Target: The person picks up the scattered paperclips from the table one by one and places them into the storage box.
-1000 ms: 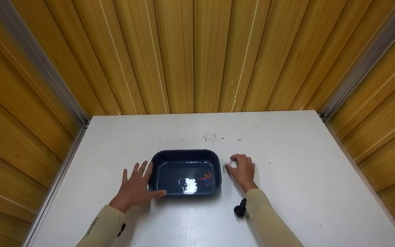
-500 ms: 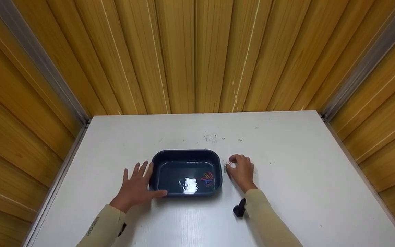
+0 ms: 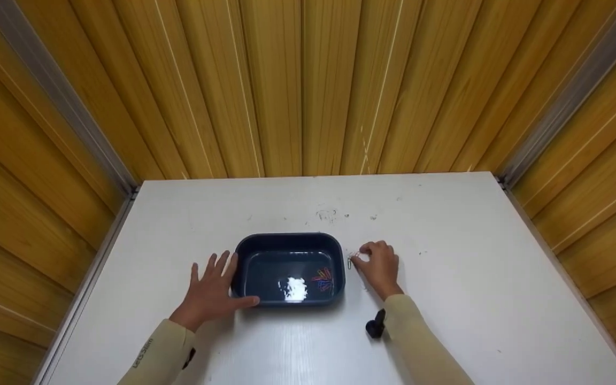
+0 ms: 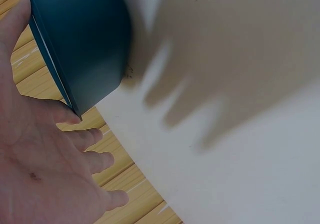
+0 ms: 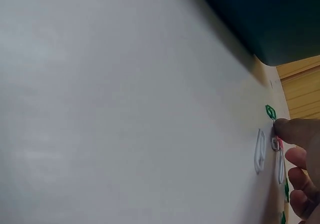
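A dark blue rectangular tray (image 3: 286,239) stands on the white table, with several coloured paper clips (image 3: 323,279) in its right end. My left hand (image 3: 212,294) is spread against the tray's left side, thumb along the near rim; in the left wrist view its index fingertip (image 4: 72,116) touches the rim. My right hand (image 3: 380,270) is just right of the tray, thumb and index finger bent over loose paper clips. By the thumb (image 5: 284,129) lie a green paper clip (image 5: 270,112), a white paper clip (image 5: 259,152) and a pink one. I cannot tell whether the fingers pinch one.
More green clips (image 5: 286,191) lie under the right hand's curled fingers. Dark scuff marks (image 3: 326,215) spot the table (image 3: 206,208) behind the tray. Yellow wood-patterned panels (image 3: 286,91) enclose the table's back and sides. A small black device (image 3: 375,328) sits at the right cuff.
Nearly still: the right fingers shift only slightly over the loose clips. The left hand keeps its place on the tray.
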Demonstrator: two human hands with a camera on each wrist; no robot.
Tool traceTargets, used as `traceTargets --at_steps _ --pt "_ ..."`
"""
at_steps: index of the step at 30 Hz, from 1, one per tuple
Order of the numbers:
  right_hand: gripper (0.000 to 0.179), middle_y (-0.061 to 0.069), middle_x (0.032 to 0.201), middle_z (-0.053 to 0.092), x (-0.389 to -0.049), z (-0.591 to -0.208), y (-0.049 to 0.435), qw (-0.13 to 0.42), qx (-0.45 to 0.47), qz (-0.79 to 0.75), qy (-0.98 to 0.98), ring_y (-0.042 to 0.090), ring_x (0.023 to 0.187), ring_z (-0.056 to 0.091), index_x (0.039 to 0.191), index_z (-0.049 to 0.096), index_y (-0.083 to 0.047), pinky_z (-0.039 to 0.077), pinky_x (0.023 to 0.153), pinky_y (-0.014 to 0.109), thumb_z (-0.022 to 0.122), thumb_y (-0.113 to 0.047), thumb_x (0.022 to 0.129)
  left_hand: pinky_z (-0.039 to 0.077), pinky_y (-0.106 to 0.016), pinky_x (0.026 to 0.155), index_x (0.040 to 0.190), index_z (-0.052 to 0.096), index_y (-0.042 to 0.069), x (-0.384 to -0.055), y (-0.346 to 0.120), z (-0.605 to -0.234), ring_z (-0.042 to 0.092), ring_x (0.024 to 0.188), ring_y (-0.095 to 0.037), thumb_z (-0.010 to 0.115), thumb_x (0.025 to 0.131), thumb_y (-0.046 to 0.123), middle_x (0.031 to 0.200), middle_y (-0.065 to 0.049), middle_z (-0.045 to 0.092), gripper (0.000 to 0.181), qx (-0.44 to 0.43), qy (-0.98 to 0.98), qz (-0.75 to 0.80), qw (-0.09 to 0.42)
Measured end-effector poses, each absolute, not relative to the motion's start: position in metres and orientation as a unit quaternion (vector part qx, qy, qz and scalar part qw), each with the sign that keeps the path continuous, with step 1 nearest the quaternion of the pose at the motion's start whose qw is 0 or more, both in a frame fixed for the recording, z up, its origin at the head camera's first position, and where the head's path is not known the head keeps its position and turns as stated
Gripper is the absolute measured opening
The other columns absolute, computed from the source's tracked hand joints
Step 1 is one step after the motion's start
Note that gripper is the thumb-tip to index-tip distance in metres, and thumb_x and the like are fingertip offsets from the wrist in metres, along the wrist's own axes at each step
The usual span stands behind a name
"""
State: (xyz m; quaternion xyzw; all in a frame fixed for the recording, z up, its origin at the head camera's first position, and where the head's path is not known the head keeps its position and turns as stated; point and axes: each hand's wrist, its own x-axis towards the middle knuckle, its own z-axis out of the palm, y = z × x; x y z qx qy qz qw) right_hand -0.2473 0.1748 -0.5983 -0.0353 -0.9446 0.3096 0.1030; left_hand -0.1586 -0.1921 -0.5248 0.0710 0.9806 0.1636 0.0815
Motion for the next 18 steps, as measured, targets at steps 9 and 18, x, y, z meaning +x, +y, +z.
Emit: traceTargets --at_steps 9,18 --pt "0.02 0.008 0.095 0.062 -0.2499 -0.5966 0.1741 0.074 -0.037 0.318 -0.944 0.026 0.095 0.053 0.09 0.069 -0.01 0.037 0.088 0.043 0.078 -0.024 0.08 -0.003 -0.067 0.114 0.154 0.022 0.009 -0.1594 -0.192 -0.5255 0.01 0.15 -0.041 0.065 0.072 0.075 0.162 -0.016 0.018 0.114 0.072 0.98 0.166 0.082" --pt "0.02 0.005 0.089 0.067 -0.2516 -0.5969 0.1714 0.088 -0.027 0.333 -0.939 0.024 0.09 0.055 0.092 0.064 -0.011 0.038 0.084 0.042 0.078 -0.018 0.08 -0.003 -0.067 0.114 0.155 0.022 0.009 -0.159 -0.192 -0.5249 0.01 0.15 -0.041 0.063 0.072 0.076 0.162 -0.015 0.018 0.114 0.071 0.981 0.164 0.082"
